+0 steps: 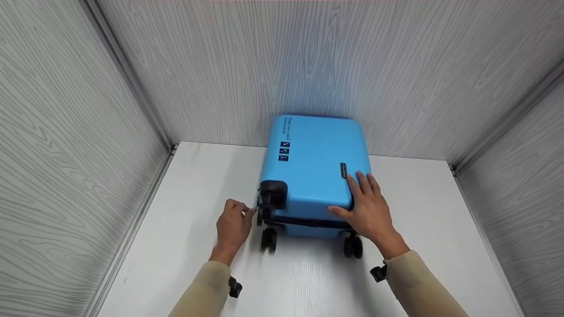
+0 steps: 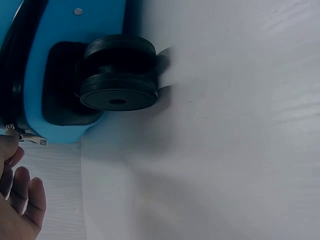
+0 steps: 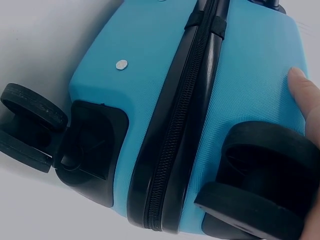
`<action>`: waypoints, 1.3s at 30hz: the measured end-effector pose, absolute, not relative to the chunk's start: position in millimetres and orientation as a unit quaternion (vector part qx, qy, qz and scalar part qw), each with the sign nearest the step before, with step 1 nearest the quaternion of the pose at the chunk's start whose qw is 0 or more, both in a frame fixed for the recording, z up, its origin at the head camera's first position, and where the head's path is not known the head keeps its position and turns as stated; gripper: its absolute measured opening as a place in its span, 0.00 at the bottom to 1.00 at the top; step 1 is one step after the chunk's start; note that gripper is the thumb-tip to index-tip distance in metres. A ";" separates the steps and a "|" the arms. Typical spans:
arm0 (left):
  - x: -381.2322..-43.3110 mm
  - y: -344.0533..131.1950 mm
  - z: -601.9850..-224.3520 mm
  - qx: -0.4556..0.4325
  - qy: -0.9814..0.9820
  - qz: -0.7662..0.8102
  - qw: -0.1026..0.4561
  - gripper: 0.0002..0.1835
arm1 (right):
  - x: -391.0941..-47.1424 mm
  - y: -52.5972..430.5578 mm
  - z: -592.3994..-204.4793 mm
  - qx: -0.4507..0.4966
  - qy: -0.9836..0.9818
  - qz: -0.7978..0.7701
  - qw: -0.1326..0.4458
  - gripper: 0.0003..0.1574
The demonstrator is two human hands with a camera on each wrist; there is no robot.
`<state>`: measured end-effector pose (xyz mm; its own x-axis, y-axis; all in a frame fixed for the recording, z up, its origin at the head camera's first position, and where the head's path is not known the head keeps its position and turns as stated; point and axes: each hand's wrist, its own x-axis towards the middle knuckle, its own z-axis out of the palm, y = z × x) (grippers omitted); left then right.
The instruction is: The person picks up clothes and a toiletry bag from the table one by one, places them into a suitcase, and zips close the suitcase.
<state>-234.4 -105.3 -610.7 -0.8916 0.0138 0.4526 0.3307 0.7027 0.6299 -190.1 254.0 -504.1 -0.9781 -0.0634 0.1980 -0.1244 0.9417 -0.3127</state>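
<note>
A light blue hard-shell suitcase [image 1: 315,171] lies on its side on the white surface, its wheeled end toward me. At its left corner my left hand [image 1: 233,223] pinches a small zipper pull; in the left wrist view another metal zipper pull [image 2: 35,139] juts out beside the fingertips [image 2: 9,145]. My right hand [image 1: 371,211] rests with fingers spread on the near right corner of the shell. Its thumb [image 3: 303,90] lies against the wheeled end. The black zipper [image 3: 177,110] runs along that end, its teeth meshed where the right wrist view shows them.
Black double wheels [image 1: 353,245] stick out from the suitcase's near corners. Behind it stands a grey wood-grain wall [image 1: 220,79], with side walls at left and right. A white floor panel [image 1: 202,171] lies under the suitcase.
</note>
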 end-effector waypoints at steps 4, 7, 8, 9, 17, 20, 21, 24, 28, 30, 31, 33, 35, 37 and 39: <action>-240.4 -106.6 -609.7 -0.101 -0.900 -0.368 0.212 0.11 | -190.0 254.3 -505.5 0.051 -0.980 0.163 0.106 0.67; -245.0 -107.1 -609.4 -0.101 -0.904 -0.362 0.203 0.11 | -189.8 254.9 -505.8 0.051 -0.980 0.162 0.108 0.67; -246.5 -107.1 -609.3 -0.100 -0.906 -0.361 0.198 0.11 | -189.7 255.0 -505.7 0.052 -0.980 0.161 0.107 0.67; -248.0 -107.1 -609.0 -0.098 -0.907 -0.361 0.193 0.11 | -189.7 255.2 -505.4 0.051 -0.980 0.161 0.106 0.67; -259.2 -105.0 -603.7 -0.077 -0.912 -0.372 0.153 0.12 | -188.6 255.1 -503.9 0.047 -0.982 0.158 0.093 0.68; -262.5 -103.8 -601.9 -0.065 -0.917 -0.369 0.137 0.12 | -188.7 255.0 -504.0 0.048 -0.982 0.158 0.095 0.68; -263.8 -103.3 -601.3 -0.060 -0.919 -0.368 0.131 0.12 | -188.8 255.2 -504.1 0.049 -0.982 0.157 0.097 0.68; -268.5 -101.7 -599.9 -0.047 -0.925 -0.362 0.109 0.13 | -189.1 255.5 -503.8 0.050 -0.981 0.155 0.101 0.67; -275.9 -99.9 -596.6 -0.033 -0.931 -0.355 0.080 0.14 | -189.4 256.0 -503.6 0.052 -0.982 0.152 0.101 0.67; -278.6 -99.2 -595.2 -0.027 -0.933 -0.352 0.071 0.14 | -189.4 256.0 -503.9 0.053 -0.982 0.150 0.100 0.67; -279.8 -98.8 -594.7 -0.024 -0.933 -0.351 0.069 0.14 | -189.4 255.9 -504.1 0.055 -0.982 0.150 0.100 0.67; -281.7 -98.4 -594.4 -0.019 -0.935 -0.350 0.064 0.14 | -189.3 255.3 -504.0 0.057 -0.982 0.148 0.102 0.67; -283.2 -97.9 -593.7 -0.014 -0.936 -0.347 0.061 0.15 | -189.4 254.9 -504.1 0.060 -0.982 0.147 0.106 0.66; -285.0 -97.9 -593.0 -0.009 -0.936 -0.346 0.060 0.15 | -189.5 254.1 -503.8 0.062 -0.981 0.145 0.111 0.66; -286.7 -98.2 -592.0 -0.007 -0.937 -0.344 0.062 0.16 | -189.5 253.4 -503.4 0.064 -0.981 0.143 0.116 0.66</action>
<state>-286.7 -98.2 -592.0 -0.9921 -0.0294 0.1217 0.0564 0.7629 0.6441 -189.5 253.4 -503.4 -0.9651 -0.0918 0.2451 -0.1580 0.9508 -0.2664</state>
